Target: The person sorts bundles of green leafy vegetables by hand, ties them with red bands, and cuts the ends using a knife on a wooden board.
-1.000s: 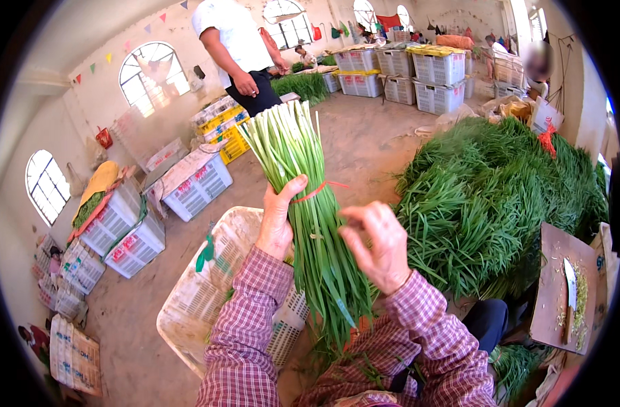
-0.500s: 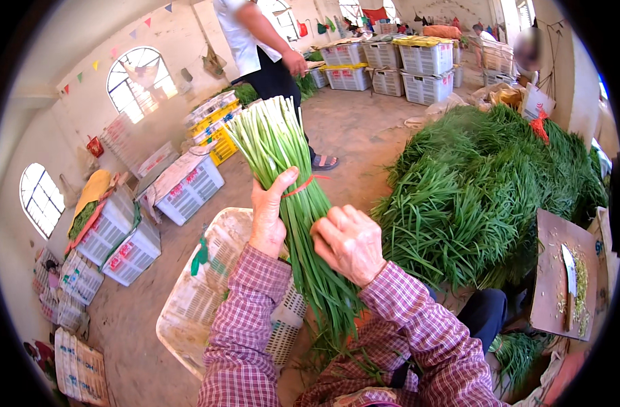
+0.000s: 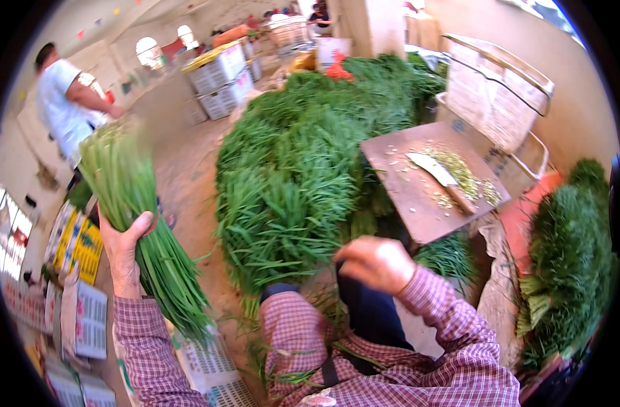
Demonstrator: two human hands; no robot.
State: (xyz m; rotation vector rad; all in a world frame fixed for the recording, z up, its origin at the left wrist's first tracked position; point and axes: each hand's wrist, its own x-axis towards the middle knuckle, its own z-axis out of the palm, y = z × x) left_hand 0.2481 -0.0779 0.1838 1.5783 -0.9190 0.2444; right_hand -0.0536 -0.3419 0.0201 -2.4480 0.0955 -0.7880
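Note:
My left hand [image 3: 125, 244] is wrapped round a thick bundle of garlic chives [image 3: 167, 275], its thumb across the front. The bundle leans with its pale stem ends up and its green leaves down; a bit of red band shows by the thumb. Over my lap is my right hand [image 3: 376, 263], fingers loosely bent and smeared by motion; nothing in it can be made out. Beyond that hand, a brown board [image 3: 408, 197] carries pale green trimmings and a knife [image 3: 445, 180] with a wooden handle. A large heap of loose chives [image 3: 289, 176] lies ahead of me.
More chives [image 3: 571, 258] lie at the far right. Behind the board stand white crates [image 3: 496, 95]. A white crate [image 3: 215, 373] is low at the left, near my left forearm. A person in a white shirt [image 3: 62, 102] stands at the upper left; stacked crates [image 3: 218, 71] stand further back.
My view has swung right, bringing the board and knife nearer the middle. My right hand has come off the chives and moved right; my left hand still holds the bundle.

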